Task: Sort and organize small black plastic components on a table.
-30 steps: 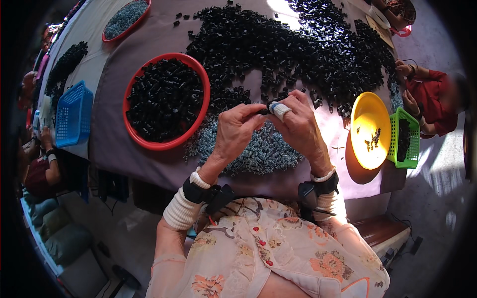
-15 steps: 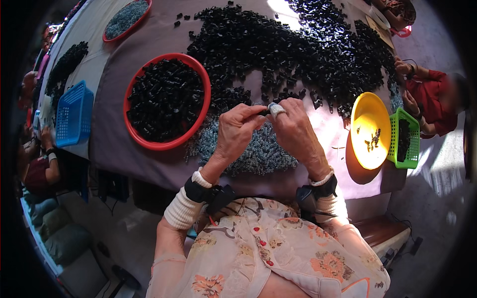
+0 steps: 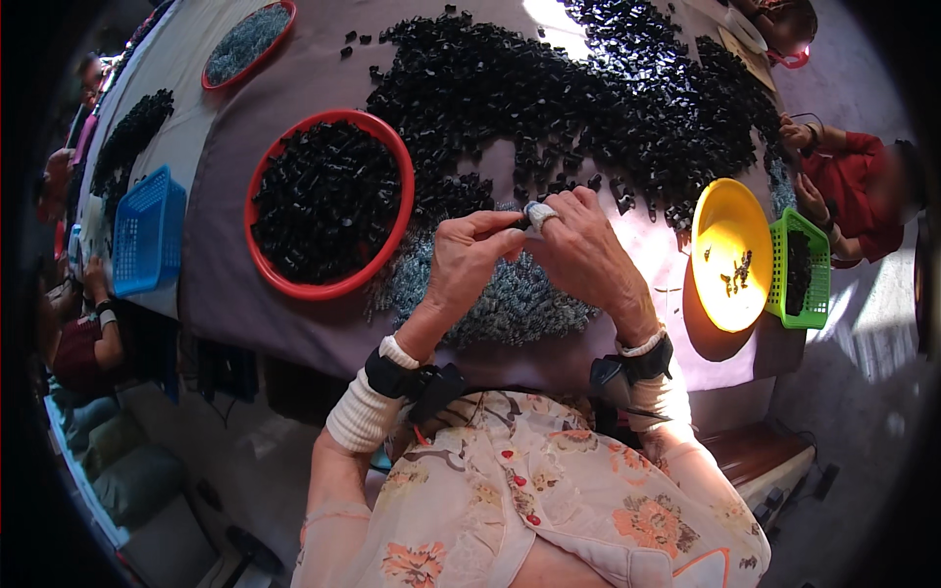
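Over the near part of the table, my left hand (image 3: 465,260) and my right hand (image 3: 588,257) meet fingertip to fingertip. Between them is a small black piece (image 3: 522,223), mostly covered by the fingers. Both hands are closed in a pinch on it. White wrapping (image 3: 540,217) covers a finger of my right hand. Below my hands lies a heap of small grey metal pieces, like springs (image 3: 520,312). Beyond them spreads a wide pile of small black parts (image 3: 510,88). A red basin (image 3: 409,211) full of black parts stands left of my left hand.
To the right are a yellow basin (image 3: 720,225) with a few dark pieces and a green basket (image 3: 814,306). A blue basket (image 3: 147,240) and a red bowl (image 3: 277,46) of grey pieces stand left. Co-workers sit at the right (image 3: 863,196) and left (image 3: 83,343) sides.
My hands stay together at nearly the same spot. My right hand has turned slightly, and its fingers have shifted a little around the black piece.
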Available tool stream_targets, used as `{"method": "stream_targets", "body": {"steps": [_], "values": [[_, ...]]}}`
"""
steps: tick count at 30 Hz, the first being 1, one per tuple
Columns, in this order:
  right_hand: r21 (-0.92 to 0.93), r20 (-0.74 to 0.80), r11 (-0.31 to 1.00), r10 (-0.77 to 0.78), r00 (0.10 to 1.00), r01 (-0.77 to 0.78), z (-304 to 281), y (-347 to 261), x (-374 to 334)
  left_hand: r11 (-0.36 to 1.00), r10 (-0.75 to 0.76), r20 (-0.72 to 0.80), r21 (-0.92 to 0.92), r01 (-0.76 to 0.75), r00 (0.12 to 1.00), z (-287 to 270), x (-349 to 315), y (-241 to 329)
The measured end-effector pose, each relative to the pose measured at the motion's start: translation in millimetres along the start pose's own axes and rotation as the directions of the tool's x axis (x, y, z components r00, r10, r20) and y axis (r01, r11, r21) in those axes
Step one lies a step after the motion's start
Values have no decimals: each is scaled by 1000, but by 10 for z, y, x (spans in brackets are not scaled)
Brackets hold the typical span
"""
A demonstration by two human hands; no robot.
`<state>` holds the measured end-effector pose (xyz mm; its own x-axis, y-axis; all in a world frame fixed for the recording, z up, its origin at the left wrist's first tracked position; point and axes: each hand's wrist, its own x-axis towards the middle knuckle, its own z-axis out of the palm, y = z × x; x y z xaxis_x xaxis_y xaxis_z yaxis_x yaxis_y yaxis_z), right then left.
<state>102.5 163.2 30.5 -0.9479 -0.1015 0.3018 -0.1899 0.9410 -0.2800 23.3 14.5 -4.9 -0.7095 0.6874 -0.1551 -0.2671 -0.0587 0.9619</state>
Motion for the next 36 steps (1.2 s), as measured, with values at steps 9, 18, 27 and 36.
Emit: {"method": "stream_targets", "body": {"steps": [9,18,27,36], "values": [[28,-135,999,26,990,-22,124,93,1,966,-153,21,-207,154,988,4,18,-8],[48,-160,999,25,987,-17,104,43,48,944,-151,93,-282,171,984,-25,-16,23],[132,-208,991,-1,978,29,182,112,41,917,-220,77,-324,233,972,-36,-21,31],[156,-117,988,28,993,-9,119,101,-77,931,-225,268,-225,288,937,-51,-75,10]]}}
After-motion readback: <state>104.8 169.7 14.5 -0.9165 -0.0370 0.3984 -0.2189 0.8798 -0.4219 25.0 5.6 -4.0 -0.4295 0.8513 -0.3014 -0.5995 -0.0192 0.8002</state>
